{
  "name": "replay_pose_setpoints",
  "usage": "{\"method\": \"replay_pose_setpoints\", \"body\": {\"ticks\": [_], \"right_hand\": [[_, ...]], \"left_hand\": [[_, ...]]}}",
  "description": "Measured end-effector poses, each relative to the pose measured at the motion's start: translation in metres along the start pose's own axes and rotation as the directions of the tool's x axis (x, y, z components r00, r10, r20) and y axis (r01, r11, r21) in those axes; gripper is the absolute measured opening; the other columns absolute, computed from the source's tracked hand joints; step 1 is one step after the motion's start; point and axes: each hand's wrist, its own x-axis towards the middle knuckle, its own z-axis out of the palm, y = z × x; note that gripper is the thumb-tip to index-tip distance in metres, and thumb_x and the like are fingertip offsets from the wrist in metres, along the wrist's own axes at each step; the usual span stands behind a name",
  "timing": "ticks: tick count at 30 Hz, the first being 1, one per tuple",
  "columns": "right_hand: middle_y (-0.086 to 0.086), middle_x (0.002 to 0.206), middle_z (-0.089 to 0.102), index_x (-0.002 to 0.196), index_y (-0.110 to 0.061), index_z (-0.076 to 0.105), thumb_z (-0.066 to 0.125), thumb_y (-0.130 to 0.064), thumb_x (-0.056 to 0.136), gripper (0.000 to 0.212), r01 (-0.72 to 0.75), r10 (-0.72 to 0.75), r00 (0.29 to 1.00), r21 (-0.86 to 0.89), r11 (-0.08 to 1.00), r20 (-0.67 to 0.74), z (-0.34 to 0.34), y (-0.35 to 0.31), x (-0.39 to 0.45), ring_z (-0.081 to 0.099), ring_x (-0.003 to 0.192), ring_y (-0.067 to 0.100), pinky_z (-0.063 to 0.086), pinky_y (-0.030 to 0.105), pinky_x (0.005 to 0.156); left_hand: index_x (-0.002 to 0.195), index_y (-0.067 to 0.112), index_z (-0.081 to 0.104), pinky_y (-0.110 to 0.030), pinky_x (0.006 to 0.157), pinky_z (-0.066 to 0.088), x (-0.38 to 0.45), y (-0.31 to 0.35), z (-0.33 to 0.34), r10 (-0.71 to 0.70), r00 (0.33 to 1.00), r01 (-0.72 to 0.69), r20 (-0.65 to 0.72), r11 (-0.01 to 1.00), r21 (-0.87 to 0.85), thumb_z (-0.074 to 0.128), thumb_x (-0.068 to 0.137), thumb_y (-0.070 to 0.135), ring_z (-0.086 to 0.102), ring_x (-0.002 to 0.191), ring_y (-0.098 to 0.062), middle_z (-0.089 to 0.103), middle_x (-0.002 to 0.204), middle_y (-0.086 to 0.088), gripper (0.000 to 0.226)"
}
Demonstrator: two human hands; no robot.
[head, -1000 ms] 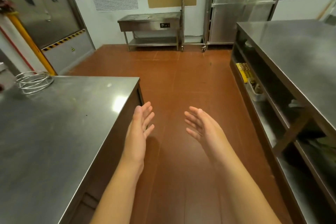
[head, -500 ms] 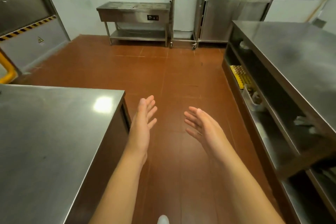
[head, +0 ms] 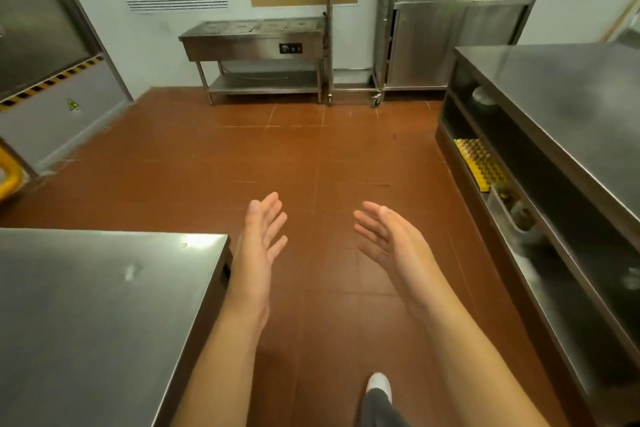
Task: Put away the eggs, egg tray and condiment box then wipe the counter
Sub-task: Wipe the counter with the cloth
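Observation:
My left hand and my right hand are both held out over the red floor, palms facing each other, fingers straight, holding nothing. A yellow egg tray with eggs lies on the lower shelf of the steel counter at the right. Just nearer on that shelf stands a clear condiment box. Another steel counter is at my lower left, its top bare.
A steel warming table and a tall wheeled steel cabinet stand against the far wall. A door with hazard stripes is at the left. My white shoe shows on the tiled floor between the counters.
The view has swung right and moved forward along the aisle; the wire rings on the left counter are out of sight. Both hands keep the same open pose. My foot has come into view.

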Motion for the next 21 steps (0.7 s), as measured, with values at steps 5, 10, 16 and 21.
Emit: {"method": "replay_pose_setpoints", "body": {"ticks": [5, 10, 16, 21], "right_hand": [[-0.006, 0.129, 0.065, 0.134, -0.024, 0.056, 0.038, -0.036, 0.105, 0.036, 0.095, -0.091, 0.99, -0.031, 0.995, 0.109, 0.005, -0.051, 0.108, 0.062, 0.117, 0.006, 0.05, 0.03, 0.1], [-0.01, 0.13, 0.064, 0.136, -0.026, 0.056, 0.038, -0.042, 0.104, 0.041, 0.115, -0.098, 0.964, -0.056, 0.992, 0.247, 0.021, -0.071, 0.197, 0.06, 0.119, 0.004, 0.05, 0.03, 0.101], [-0.009, 0.125, 0.068, 0.13, -0.03, 0.057, 0.041, -0.043, 0.102, 0.034, 0.01, 0.004, 0.965, -0.052, 0.999, 0.263, 0.039, -0.054, 0.276, 0.064, 0.113, 0.003, 0.052, 0.028, 0.095], [-0.008, 0.125, 0.068, 0.137, -0.025, 0.054, 0.042, -0.043, 0.102, 0.041, -0.037, 0.051, 0.971, -0.063, 0.997, 0.233, 0.055, -0.045, 0.36, 0.063, 0.115, 0.005, 0.051, 0.033, 0.1]], "left_hand": [[0.141, 0.036, 0.048, -0.042, 0.117, 0.035, 0.089, 0.025, 0.026, 0.07, 0.996, -0.068, -0.055, 0.997, 0.04, 0.027, 0.087, 0.073, 0.049, 0.132, -0.004, 0.051, 0.147, 0.012, 0.069], [0.135, 0.043, 0.049, -0.035, 0.114, 0.037, 0.167, 0.036, 0.049, 0.126, 0.985, -0.121, -0.116, 0.992, 0.046, 0.027, 0.088, 0.075, 0.049, 0.132, -0.002, 0.05, 0.147, 0.015, 0.06], [0.143, 0.033, 0.048, -0.031, 0.109, 0.04, 0.243, 0.015, 0.046, 0.022, 0.985, -0.021, -0.17, 1.0, 0.005, 0.023, 0.097, 0.063, 0.051, 0.13, -0.001, 0.051, 0.147, 0.012, 0.06], [0.142, 0.038, 0.046, -0.033, 0.11, 0.039, 0.336, -0.003, 0.036, 0.016, 0.987, -0.014, -0.158, 1.0, 0.018, 0.025, 0.09, 0.076, 0.051, 0.129, 0.001, 0.05, 0.146, 0.016, 0.068]]}}
